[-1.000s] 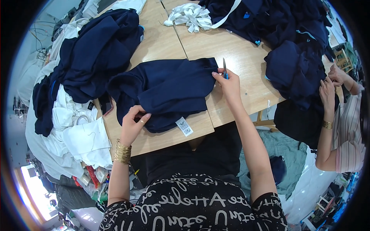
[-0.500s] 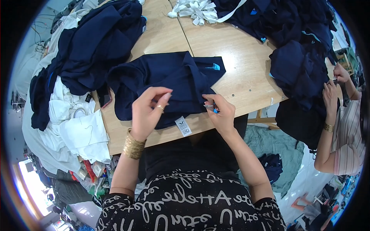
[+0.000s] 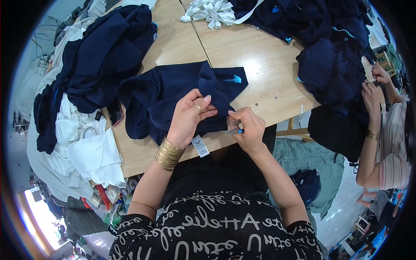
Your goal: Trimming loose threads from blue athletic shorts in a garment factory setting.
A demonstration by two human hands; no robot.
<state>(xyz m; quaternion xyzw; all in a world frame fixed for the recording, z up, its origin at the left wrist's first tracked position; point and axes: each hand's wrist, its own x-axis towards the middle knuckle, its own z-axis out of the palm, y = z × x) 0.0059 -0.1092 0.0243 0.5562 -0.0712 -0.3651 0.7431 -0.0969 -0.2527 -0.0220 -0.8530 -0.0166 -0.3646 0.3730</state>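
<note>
A navy garment (image 3: 160, 93) lies folded on the table in front of me, a light blue patch (image 3: 234, 79) on its far right part. A white label (image 3: 200, 146) sticks out at its near edge. My left hand (image 3: 193, 113), wearing a ring and gold bracelets, is closed on a raised fold of the garment, fingers bent. At the garment's right edge, my right hand (image 3: 248, 126) pinches the cloth between thumb and forefinger. The same hand has small thread snips (image 3: 234, 131) in its curled fingers, with a blue part showing; their blades point left.
Navy garments (image 3: 108, 52) and white cloth (image 3: 93, 154) are heaped at the left. A phone (image 3: 116, 115) lies beside them. White tape (image 3: 212, 13) and more navy garments (image 3: 331, 69) lie on the far side of the wooden table (image 3: 268, 69). A co-worker's hands (image 3: 373, 93) are at the right.
My left hand has moved right and onto the garment's fold, which is lifted more. The right hand stays at the cloth's edge with the snips turned slightly. The view has shifted a little.
</note>
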